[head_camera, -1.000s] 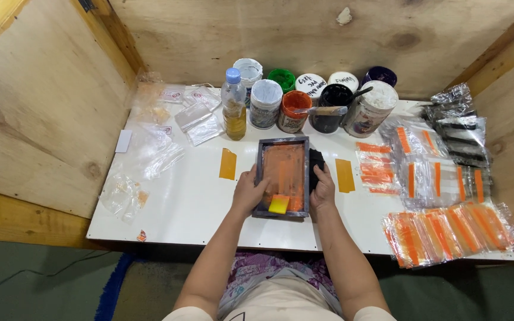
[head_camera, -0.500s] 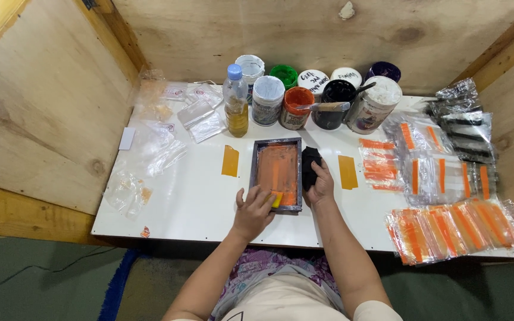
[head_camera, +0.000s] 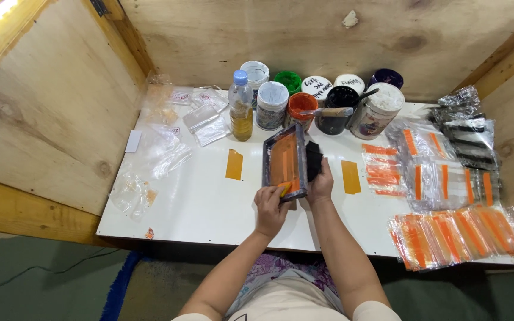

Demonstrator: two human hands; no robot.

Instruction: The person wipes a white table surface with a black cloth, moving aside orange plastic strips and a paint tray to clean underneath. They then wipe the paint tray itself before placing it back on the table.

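Gripping the near end of the tilted screen-printing frame (head_camera: pixel 285 161), the left hand (head_camera: pixel 270 205) curls its fingers around the frame's near edge. The right hand (head_camera: pixel 320 181) pinches a black cloth (head_camera: pixel 313 159) against the frame's right side, midway along the white worktop (head_camera: pixel 203 202).
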